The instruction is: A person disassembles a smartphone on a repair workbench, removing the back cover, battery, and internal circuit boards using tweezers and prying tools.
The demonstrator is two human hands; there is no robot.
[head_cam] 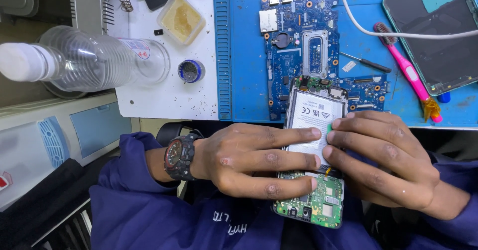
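Head view: the left hand [249, 160] lies with flat fingers on the opened smartphone with white battery and green circuit board [312, 160], held over the lap. The right hand [383, 158] grips its right edge. Pressing hard may bend the battery. The underside is hidden.

Bright, even overhead light, soft shadows, glare on the plastic bottle [84, 58], sharp focus with slight edge distortion.
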